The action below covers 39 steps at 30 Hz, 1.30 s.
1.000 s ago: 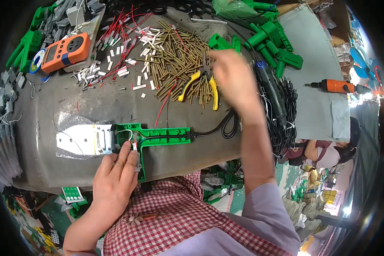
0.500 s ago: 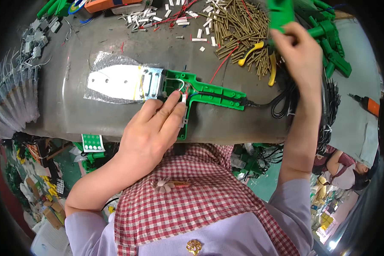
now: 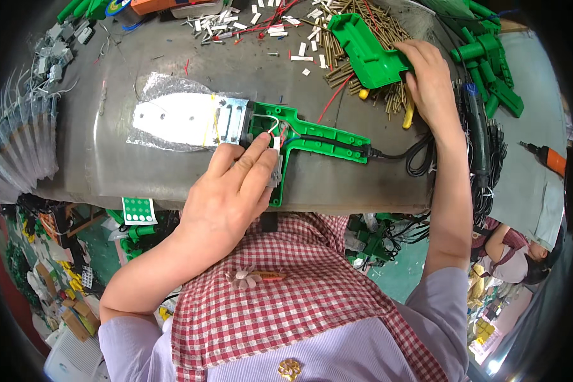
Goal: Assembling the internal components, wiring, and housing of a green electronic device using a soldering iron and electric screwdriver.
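In the middle of the bench lies an open green plastic housing point(image 3: 334, 141) with a handle, its wires and black cord laid inside. A flat, pointed pale plate point(image 3: 175, 120) with holes joins its left end through a metal bracket, with clear plastic wrap underneath. My left hand point(image 3: 232, 181) rests over the wiring bay, fingers closed together and pressing on the wires and a small grey part at the housing's edge. My right hand point(image 3: 428, 86) grips a matching green cover half point(image 3: 369, 54), hollow side showing, above a pile of brass-coloured rods. Yellow-handled pliers point(image 3: 408, 113) lie partly hidden beneath it.
Brass-coloured rods point(image 3: 337, 75) and white sleeves point(image 3: 277, 28) spread across the back. Green housings point(image 3: 490, 57) and black cords point(image 3: 495, 153) lie at the right, near an orange-handled screwdriver point(image 3: 551, 158). Wrapped plates point(image 3: 22, 140) stack at left. Another person point(image 3: 512, 251) sits at the right.
My right hand has brought the green cover half leftward and lower from the far right, turning it so its hollow side shows. My left hand stays on the housing.
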### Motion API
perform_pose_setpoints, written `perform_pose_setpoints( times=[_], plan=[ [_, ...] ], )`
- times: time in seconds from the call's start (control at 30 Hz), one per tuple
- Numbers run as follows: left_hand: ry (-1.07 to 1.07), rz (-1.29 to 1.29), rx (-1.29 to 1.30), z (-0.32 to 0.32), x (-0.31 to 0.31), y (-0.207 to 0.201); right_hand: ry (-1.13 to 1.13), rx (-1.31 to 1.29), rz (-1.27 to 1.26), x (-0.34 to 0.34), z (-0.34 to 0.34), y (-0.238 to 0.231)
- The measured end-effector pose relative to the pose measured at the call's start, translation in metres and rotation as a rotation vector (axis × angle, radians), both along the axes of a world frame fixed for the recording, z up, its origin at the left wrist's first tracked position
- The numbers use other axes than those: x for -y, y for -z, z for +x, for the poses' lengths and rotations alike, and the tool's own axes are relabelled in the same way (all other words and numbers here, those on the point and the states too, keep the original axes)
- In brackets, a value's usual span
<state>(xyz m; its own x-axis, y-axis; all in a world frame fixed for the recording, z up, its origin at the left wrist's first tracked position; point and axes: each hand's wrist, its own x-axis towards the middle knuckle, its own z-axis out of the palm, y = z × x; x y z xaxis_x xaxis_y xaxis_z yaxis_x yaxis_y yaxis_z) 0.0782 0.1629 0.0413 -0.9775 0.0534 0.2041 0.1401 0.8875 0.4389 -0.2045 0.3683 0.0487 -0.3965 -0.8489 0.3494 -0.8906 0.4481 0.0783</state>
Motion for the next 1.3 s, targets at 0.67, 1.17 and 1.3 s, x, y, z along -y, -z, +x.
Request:
perform_pose_setpoints(
  times=[0.67, 1.17, 1.3],
  plan=[
    [-0.082, 0.072, -0.035, 0.0, -0.004, 0.006, -0.109, 1.356, -0.862, -0.001, 0.11, 0.0],
    [-0.098, -0.022, -0.127, 0.004, -0.004, 0.01, 0.066, 1.04, -0.406, -0.004, 0.145, 0.037],
    [-0.113, -0.047, -0.183, 0.009, 0.001, 0.014, 0.108, 0.956, -0.365, 0.006, 0.149, 0.031]
  ],
)
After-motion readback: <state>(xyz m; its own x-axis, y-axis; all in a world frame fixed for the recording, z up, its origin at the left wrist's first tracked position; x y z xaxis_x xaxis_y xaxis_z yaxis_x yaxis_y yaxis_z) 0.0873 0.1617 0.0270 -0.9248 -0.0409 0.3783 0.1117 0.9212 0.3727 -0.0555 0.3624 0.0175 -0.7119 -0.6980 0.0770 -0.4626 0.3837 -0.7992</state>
